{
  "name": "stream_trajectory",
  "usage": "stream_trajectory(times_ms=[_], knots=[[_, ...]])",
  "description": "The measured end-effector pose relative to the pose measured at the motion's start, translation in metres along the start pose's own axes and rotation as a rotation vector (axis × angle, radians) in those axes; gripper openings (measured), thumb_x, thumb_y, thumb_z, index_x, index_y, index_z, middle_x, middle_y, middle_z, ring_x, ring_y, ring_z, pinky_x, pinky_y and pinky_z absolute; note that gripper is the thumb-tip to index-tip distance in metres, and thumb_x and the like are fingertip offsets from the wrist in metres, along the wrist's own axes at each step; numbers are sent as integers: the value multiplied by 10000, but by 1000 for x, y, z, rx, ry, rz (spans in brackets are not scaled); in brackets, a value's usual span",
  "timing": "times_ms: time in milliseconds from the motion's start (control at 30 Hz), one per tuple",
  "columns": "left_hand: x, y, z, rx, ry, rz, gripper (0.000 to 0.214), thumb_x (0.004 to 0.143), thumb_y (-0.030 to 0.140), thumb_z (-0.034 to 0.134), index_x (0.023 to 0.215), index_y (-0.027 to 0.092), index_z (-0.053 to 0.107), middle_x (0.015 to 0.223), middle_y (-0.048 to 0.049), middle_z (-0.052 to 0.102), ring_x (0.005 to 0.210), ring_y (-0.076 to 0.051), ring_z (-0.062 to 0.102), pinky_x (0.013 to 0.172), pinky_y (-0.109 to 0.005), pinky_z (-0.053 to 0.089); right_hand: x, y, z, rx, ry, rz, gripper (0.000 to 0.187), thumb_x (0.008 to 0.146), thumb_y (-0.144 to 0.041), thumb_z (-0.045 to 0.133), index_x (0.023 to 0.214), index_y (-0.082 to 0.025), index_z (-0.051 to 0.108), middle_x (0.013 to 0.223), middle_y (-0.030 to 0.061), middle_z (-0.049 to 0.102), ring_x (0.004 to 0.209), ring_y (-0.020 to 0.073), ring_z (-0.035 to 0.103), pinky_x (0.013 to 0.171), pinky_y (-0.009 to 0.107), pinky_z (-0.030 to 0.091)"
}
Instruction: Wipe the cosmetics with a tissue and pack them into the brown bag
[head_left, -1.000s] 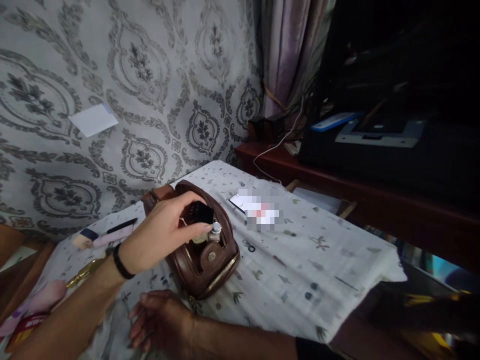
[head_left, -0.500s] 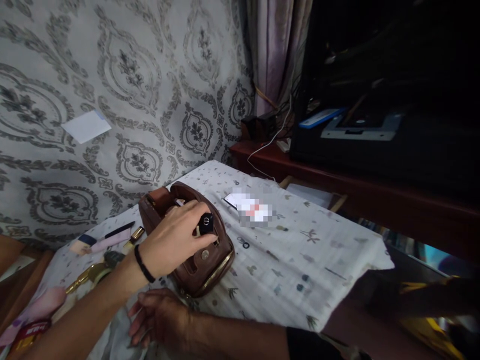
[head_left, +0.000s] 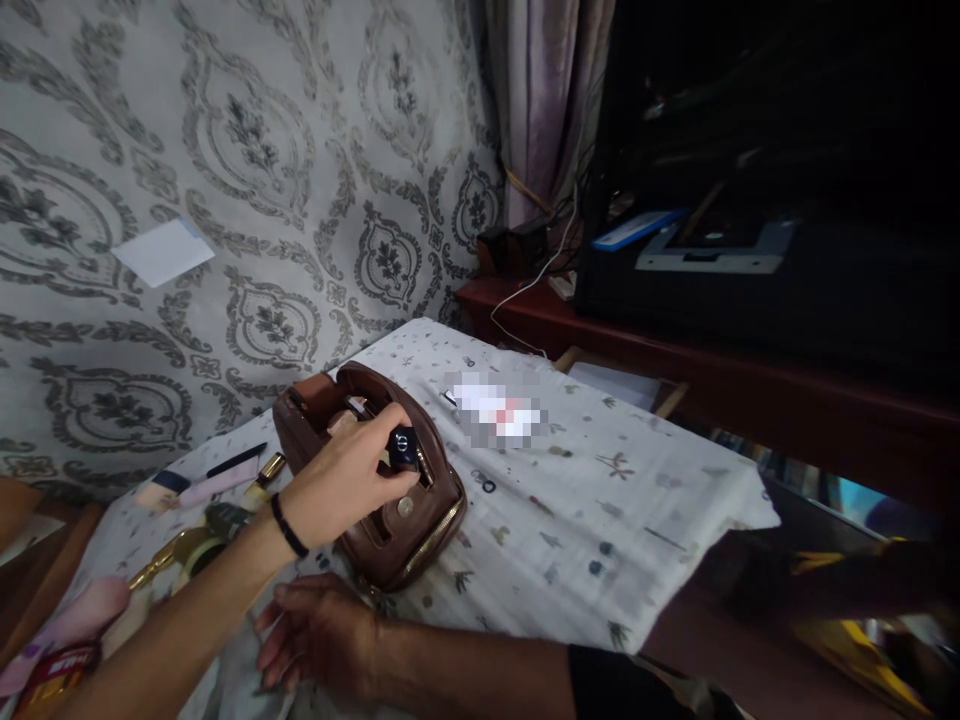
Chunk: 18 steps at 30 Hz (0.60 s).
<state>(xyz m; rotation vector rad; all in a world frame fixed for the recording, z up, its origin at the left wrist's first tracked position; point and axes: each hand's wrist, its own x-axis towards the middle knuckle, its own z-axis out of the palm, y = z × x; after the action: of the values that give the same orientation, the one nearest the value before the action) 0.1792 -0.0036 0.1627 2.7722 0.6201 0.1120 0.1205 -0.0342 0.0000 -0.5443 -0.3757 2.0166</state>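
Observation:
My left hand (head_left: 341,485), with a black band at the wrist, is over the open brown leather bag (head_left: 420,530). Its thumb and fingers pinch a small black lipstick (head_left: 403,452) with a round emblem on the end facing me. The bag lies on a patterned white cloth (head_left: 555,520), and a few items show inside its mouth beside my knuckles. Below the bag, my right hand (head_left: 322,635) rests palm up with loosely curled, separated fingers and holds nothing. Its dark sleeve enters from the lower right.
A lit phone (head_left: 499,408), partly blurred out, lies right of the bag. To the left are a gold-capped tube (head_left: 271,470), a black pen (head_left: 237,460), a pink item (head_left: 94,605) and several other small things. A dark red cabinet (head_left: 570,330) stands at the back right.
The view has shifted slightly. My left hand has tilted the lipstick a little and lowered it slightly toward the bag's opening; my right hand has stayed in place.

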Motion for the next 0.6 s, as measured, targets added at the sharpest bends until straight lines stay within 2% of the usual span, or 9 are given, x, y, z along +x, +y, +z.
stream_trajectory(times_ms=[100, 200, 333, 433, 500, 600], knots=[[0, -3, 2, -14, 52, -17, 175, 749, 210, 641, 891, 230, 541, 687, 58, 582, 677, -151, 558, 611, -233, 396, 0, 1, 0, 6, -1, -3, 258, 846, -326, 501, 722, -126, 607, 513, 17, 620, 410, 129, 564, 475, 245, 369], [0, -9, 0, -140, 106, -31, 190, 747, 266, 650, 905, 220, 554, 745, 45, 613, 680, -141, 572, 620, -226, 428, -3, -2, 2, -7, 21, 14, 276, 877, -276, 441, 711, -127, 603, 503, 15, 609, 409, 127, 559, 482, 249, 365], [-17, -19, -24, -275, 273, -77, 279, 738, 355, 660, 950, 204, 560, 812, 21, 618, 727, -147, 597, 651, -228, 479, -9, -9, 4, -4, 26, 1, 343, 926, -298, 380, 738, -126, 608, 520, 16, 604, 428, 129, 556, 496, 256, 355], [-53, -24, -54, -213, 344, -110, 273, 729, 351, 669, 936, 209, 562, 791, 21, 611, 710, -149, 599, 623, -221, 484, -14, -16, 3, 47, -11, -25, 429, 962, -401, 341, 782, -124, 614, 563, 21, 614, 467, 124, 562, 508, 252, 348], [-86, -26, -69, -131, 334, -141, 265, 727, 342, 682, 933, 218, 572, 806, 12, 634, 716, -158, 612, 630, -229, 491, -17, -21, 4, 104, -53, -60, 459, 969, -464, 349, 814, -121, 612, 600, 18, 621, 498, 114, 573, 524, 240, 344], [-132, -28, -73, -65, 274, -209, 266, 748, 364, 678, 958, 231, 585, 867, -11, 672, 737, -175, 631, 628, -240, 495, -20, -24, 8, 198, -101, -73, 489, 967, -543, 343, 889, -133, 597, 637, 19, 633, 529, 118, 579, 559, 241, 368]])
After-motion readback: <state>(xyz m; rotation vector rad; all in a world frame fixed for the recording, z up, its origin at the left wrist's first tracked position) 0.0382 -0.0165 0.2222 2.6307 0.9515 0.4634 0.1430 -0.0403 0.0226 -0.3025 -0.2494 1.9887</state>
